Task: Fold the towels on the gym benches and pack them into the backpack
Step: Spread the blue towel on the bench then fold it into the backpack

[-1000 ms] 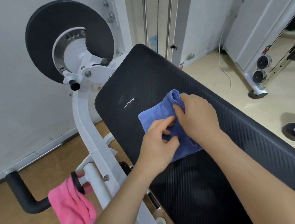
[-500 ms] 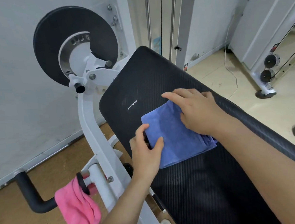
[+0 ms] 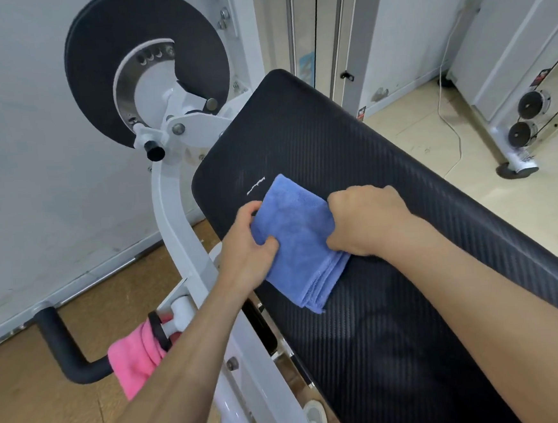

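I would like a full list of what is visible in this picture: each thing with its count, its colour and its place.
blue towel: one, blue, folded, on the bench pad between the two hands
pink towel: one, pink, hanging at the handle, lower left
bench pad: one, black, centre to right
machine frame: one, white, left of the bench pad
round disc: one, black, upper left on the machine frame
handle: one, black, lower left
pulleys: two, black, far right, near the floor
left hand: one, grips the blue towel's left edge
right hand: one, grips the blue towel's right edge
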